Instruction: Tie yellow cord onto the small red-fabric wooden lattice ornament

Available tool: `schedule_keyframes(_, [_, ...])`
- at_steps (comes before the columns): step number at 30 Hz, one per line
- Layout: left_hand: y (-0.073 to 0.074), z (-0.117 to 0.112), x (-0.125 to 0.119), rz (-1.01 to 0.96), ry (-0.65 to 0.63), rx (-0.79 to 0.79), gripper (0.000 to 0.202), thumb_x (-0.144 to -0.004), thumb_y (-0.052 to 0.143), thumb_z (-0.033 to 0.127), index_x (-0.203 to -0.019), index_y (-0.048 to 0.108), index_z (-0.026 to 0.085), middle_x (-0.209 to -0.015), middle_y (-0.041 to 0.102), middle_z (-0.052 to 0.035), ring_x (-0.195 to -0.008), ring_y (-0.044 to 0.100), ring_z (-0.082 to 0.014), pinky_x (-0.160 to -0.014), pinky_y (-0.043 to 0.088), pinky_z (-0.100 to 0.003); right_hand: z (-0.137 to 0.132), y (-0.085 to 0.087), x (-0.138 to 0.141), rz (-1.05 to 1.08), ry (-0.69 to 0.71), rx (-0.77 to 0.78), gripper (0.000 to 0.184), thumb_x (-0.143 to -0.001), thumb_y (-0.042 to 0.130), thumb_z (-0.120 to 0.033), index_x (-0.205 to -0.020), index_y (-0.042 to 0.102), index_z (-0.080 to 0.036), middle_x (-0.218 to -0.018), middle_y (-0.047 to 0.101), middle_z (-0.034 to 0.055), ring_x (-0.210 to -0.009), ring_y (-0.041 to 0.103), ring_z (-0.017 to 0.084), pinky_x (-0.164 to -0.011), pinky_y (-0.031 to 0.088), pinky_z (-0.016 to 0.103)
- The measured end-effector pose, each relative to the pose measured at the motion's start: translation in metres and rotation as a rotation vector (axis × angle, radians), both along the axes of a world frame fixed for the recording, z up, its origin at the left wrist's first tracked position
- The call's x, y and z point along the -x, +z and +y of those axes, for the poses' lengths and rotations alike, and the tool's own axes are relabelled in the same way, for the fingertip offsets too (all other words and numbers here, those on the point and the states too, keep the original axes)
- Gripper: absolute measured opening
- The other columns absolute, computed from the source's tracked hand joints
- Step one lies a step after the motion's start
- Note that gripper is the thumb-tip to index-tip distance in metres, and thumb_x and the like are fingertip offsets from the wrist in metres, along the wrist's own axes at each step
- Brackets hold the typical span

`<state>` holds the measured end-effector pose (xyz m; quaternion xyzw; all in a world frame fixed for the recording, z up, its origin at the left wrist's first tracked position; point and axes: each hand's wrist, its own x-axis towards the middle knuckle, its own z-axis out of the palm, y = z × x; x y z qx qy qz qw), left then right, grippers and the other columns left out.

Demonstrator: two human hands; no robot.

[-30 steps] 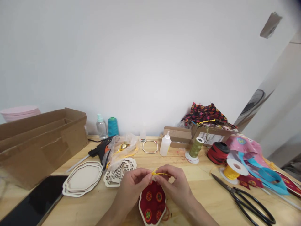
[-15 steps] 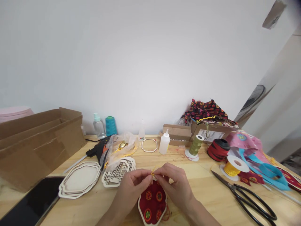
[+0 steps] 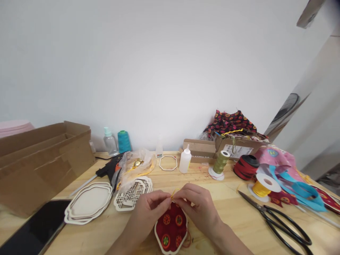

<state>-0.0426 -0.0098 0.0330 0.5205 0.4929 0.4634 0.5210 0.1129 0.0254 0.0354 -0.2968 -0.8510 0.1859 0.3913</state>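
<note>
My left hand and my right hand meet above the table's front, both pinching a thin yellow cord. The cord makes a small loop between the fingertips. Right below it lies a dark red fabric panel with round flower patterns, edged by a pale wooden frame. The cord meets the panel's top, though my fingers hide the exact join. Some reddish thread sticks out at the panel's right side.
Black scissors and a yellow cord spool lie to the right. A white glue bottle stands behind my hands. Wooden lattice pieces, plain wooden plates, a glue gun, a phone and a cardboard box are leftward.
The yellow cord now shows a more distinct loop between the fingertips. Both hands stay pinched at nearly the same spot; the whole view has shifted slightly.
</note>
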Motion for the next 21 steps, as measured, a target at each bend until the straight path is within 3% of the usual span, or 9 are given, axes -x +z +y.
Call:
schedule_keyframes(6, [0.0010, -0.0017, 0.0005, 0.123, -0.015, -0.071, 0.016, -0.071, 0.051, 0.021, -0.075, 0.066, 0.016, -0.064, 0.064, -0.0007, -0.062, 0.055, -0.0149, -0.057, 0.043, -0.021, 0.0004, 0.0024, -0.0030, -0.158, 0.035, 0.001, 0.023, -0.080, 0.044, -0.023, -0.100, 0.056, -0.028, -0.065, 0.054, 0.0000, -0.055, 0.050, 0.010, -0.050, 0.036, 0.019])
schedule_keyframes(12, [0.0002, -0.0016, 0.0009, 0.107, -0.032, -0.053, 0.018, -0.071, 0.051, 0.021, -0.081, 0.066, 0.016, -0.067, 0.065, -0.0016, -0.062, 0.056, -0.0152, -0.056, 0.043, -0.021, 0.0014, 0.0026, -0.0033, -0.123, 0.056, 0.032, 0.018, -0.080, 0.045, -0.023, -0.084, 0.062, -0.024, -0.066, 0.057, 0.0009, -0.058, 0.052, 0.011, -0.053, 0.038, 0.018])
schedule_keyframes(21, [0.0022, -0.0008, -0.0003, 0.001, -0.059, 0.023, 0.015, -0.070, 0.054, 0.022, -0.076, 0.065, 0.015, -0.062, 0.062, -0.0012, -0.062, 0.054, -0.0154, -0.055, 0.042, -0.022, 0.0014, 0.0033, -0.0012, -0.138, -0.001, 0.051, 0.011, -0.077, 0.048, -0.020, -0.072, 0.058, -0.021, -0.064, 0.057, -0.0008, -0.057, 0.051, 0.010, -0.052, 0.037, 0.018])
